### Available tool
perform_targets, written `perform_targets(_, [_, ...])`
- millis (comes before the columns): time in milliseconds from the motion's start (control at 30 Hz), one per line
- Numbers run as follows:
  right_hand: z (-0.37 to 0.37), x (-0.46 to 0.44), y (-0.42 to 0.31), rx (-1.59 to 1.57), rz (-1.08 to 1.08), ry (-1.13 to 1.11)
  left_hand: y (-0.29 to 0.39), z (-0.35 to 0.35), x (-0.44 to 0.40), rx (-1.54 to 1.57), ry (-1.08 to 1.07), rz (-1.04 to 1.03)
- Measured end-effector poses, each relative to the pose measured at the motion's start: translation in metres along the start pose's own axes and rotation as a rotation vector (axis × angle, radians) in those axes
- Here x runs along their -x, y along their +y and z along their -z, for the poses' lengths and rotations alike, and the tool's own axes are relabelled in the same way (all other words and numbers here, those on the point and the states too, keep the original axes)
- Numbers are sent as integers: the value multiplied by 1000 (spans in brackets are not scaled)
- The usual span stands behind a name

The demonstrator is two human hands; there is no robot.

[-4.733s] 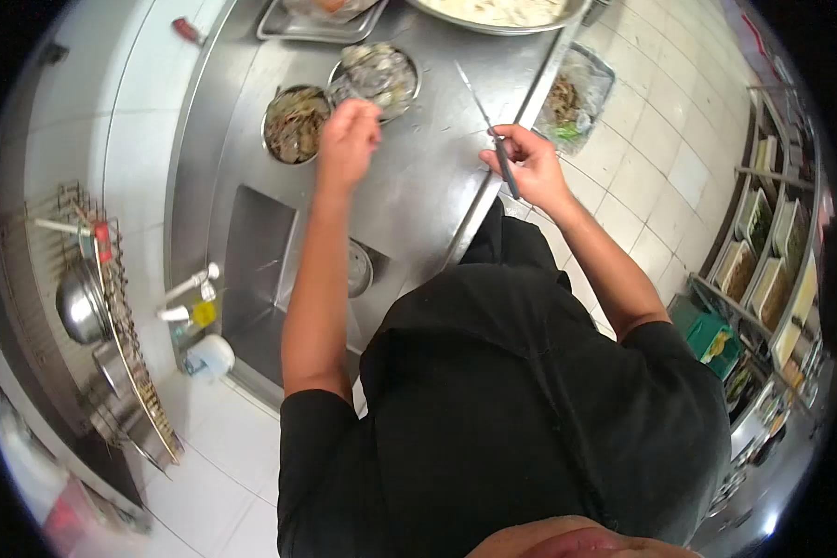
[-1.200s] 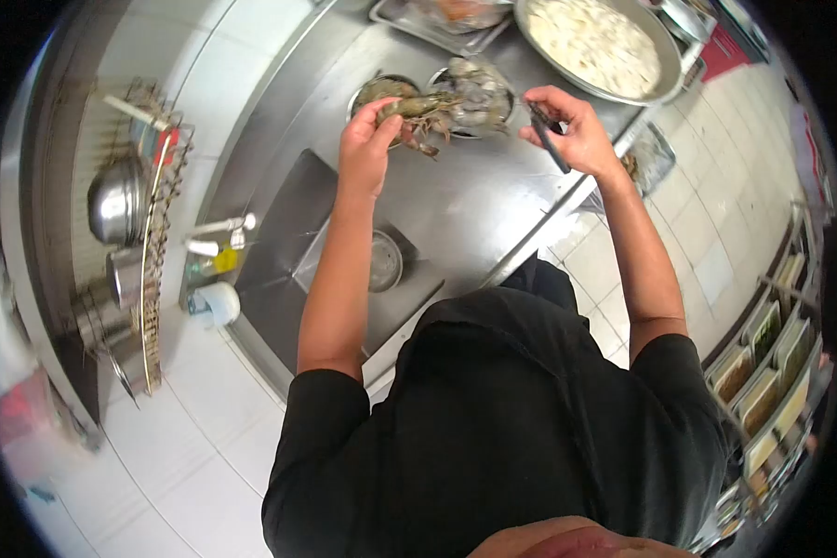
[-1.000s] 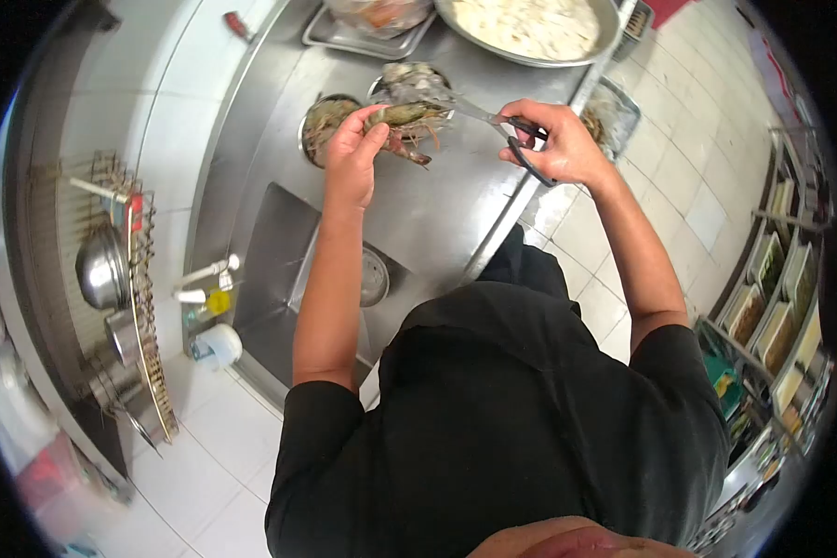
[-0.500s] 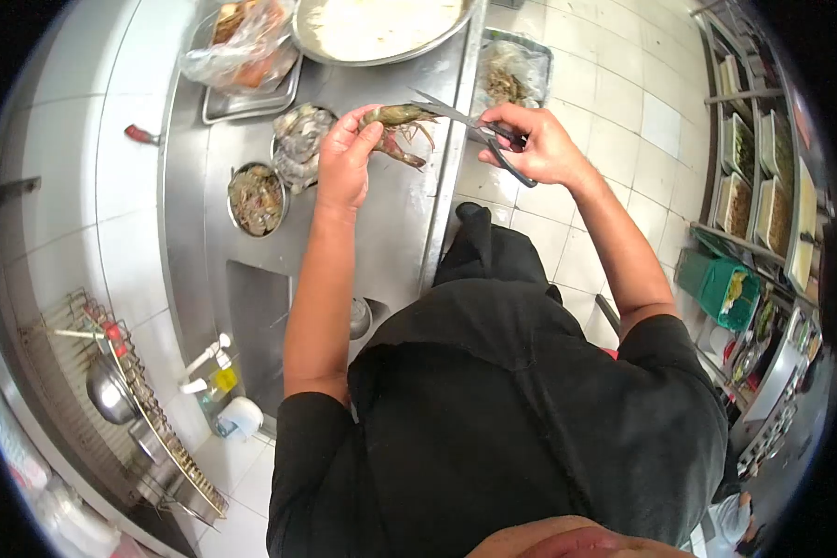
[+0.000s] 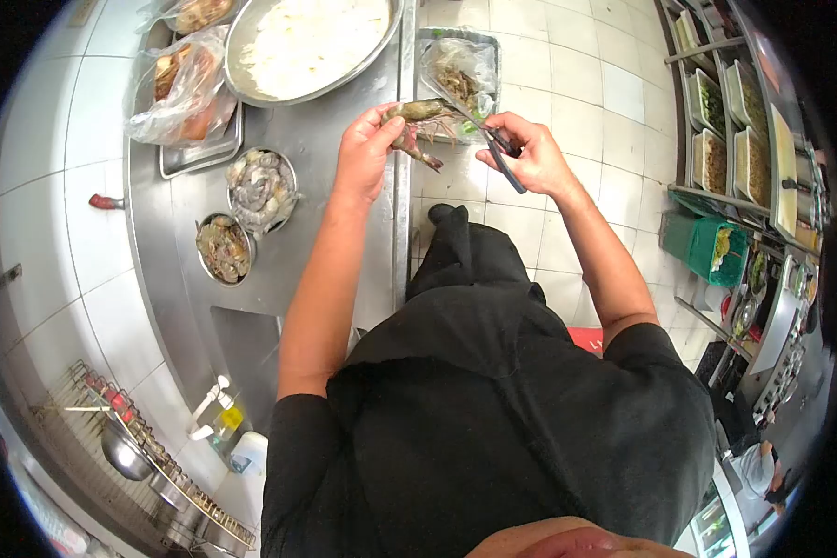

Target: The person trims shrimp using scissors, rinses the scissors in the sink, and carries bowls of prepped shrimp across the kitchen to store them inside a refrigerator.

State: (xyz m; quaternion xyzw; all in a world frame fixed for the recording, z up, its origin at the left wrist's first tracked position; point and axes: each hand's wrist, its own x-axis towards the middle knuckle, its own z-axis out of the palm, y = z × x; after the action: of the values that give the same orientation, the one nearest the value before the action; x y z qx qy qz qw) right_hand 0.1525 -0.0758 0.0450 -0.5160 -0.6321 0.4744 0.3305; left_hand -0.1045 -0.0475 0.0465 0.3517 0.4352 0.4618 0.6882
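Note:
A greenish-brown shrimp (image 5: 420, 111) is pinched in my left hand (image 5: 367, 153), its head pointing right and its tail hanging below. My right hand (image 5: 530, 156) grips black-handled scissors (image 5: 504, 160), whose blades reach the head end of the shrimp. Behind the hands, a lined bin (image 5: 488, 58) with scraps stands beyond the counter's edge. To the left on the steel counter (image 5: 318, 219) are two round bowls: one of greyish shrimp (image 5: 261, 191) and a smaller one of brownish shrimp (image 5: 223, 249).
A large pan of pale pieces (image 5: 312, 42) and a tray (image 5: 205, 149) under plastic-bagged food (image 5: 188, 86) occupy the counter's far end. A sink (image 5: 246, 349) lies nearer. Shelves with food trays (image 5: 711, 163), a green basket (image 5: 707, 244) and another person (image 5: 758, 470) are at right.
The view has swung right, and both hands with shrimp and scissors now sit over the counter's edge beside the bin. Earlier, my left hand was at the bowls; since then it has taken the shrimp.

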Motion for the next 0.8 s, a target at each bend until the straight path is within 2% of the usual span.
perform_targets(300, [9, 1, 32, -56, -86, 80, -17, -14, -30, -23, -22, 58])
perform_targets(333, [9, 0, 36, -93, -95, 87, -19, -13, -33, -52, -21, 43])
perform_targets(467, [8, 8, 32, -537, -370, -75, -28, -10, -38, -140, 44, -81])
perform_targets(567, [-4, 14, 25, -742, -447, -146, -28, -3, -37, -209, 104, -169])
perform_targets(700, [-24, 8, 26, -822, -418, -197, -24, 4, -32, -355, 144, -270])
perform_targets(800, [-30, -4, 10, -835, -405, -176, -23, 5, -28, -340, 128, -322])
